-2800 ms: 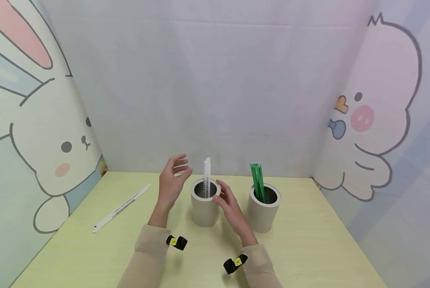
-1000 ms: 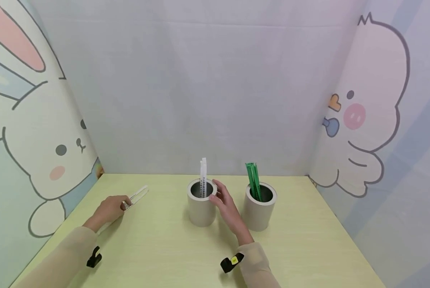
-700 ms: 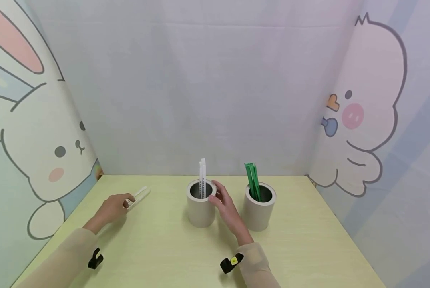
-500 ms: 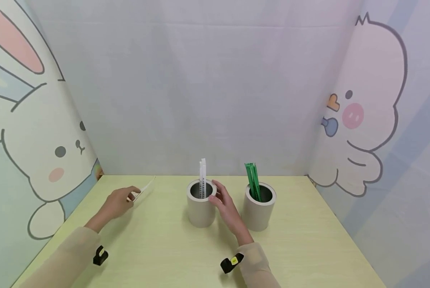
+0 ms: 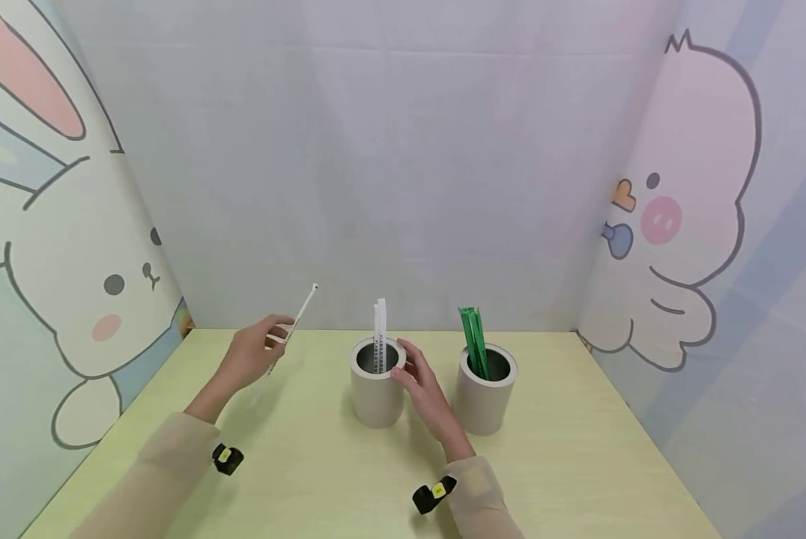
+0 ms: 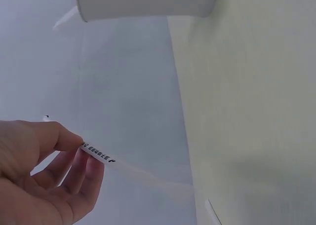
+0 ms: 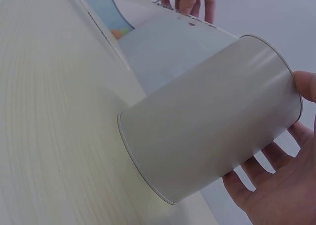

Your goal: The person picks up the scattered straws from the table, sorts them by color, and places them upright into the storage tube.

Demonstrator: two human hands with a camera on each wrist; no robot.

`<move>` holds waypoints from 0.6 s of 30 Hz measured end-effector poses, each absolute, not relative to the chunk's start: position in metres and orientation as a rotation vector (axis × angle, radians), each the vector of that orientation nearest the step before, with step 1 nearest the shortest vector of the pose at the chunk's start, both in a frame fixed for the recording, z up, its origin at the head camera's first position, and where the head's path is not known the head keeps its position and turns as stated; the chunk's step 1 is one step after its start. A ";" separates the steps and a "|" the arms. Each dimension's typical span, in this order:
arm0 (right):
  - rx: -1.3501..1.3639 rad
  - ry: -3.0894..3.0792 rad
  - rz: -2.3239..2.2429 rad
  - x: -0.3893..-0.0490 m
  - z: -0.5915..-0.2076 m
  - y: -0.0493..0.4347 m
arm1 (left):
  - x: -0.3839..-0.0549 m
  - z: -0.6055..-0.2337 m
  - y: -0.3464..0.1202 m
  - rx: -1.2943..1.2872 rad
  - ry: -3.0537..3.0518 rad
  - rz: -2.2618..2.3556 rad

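My left hand [image 5: 251, 352] pinches a white wrapped straw [image 5: 303, 305] between thumb and fingers, raised and slanted above the left of the table. Printed lettering shows on the straw [image 6: 96, 152] in the left wrist view. My right hand [image 5: 428, 389] holds the side of a beige cylindrical cup [image 5: 377, 400], thumb at its rim and fingers along its wall. That cup [image 7: 212, 121] stands upright on the table with a few white wrapped straws [image 5: 380, 326] leaning inside. Another white strip [image 7: 101, 27] with printing lies on the table in the right wrist view.
A second beige cup [image 5: 482, 404] stands right of my right hand, with several green wrapped straws [image 5: 474, 337] in it. The pale yellow table [image 5: 349, 479] ends at a grey cloth backdrop [image 5: 403, 187]. Cartoon-printed cloth [image 5: 79, 299] hangs at both sides.
My left hand moved from beside the cup to the straw on the left, took hold of it, then lifted it up and rightward. My right hand stays on the cup.
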State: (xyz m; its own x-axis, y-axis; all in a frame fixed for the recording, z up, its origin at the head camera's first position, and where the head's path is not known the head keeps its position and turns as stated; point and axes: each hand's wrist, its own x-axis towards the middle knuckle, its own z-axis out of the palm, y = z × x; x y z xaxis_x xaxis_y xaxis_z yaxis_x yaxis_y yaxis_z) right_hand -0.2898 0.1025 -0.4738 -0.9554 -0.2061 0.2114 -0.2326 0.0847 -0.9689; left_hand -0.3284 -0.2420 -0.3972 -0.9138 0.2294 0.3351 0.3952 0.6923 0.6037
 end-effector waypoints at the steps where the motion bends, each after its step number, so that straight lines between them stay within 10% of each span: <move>1: 0.465 -2.298 2.060 -0.290 -0.474 0.102 | -0.328 -0.394 -0.238 -0.496 -2.658 -1.059; 18: 0.465 -2.280 2.072 -0.291 -0.475 0.103 | -0.315 -0.358 -0.182 -0.459 -2.411 -1.259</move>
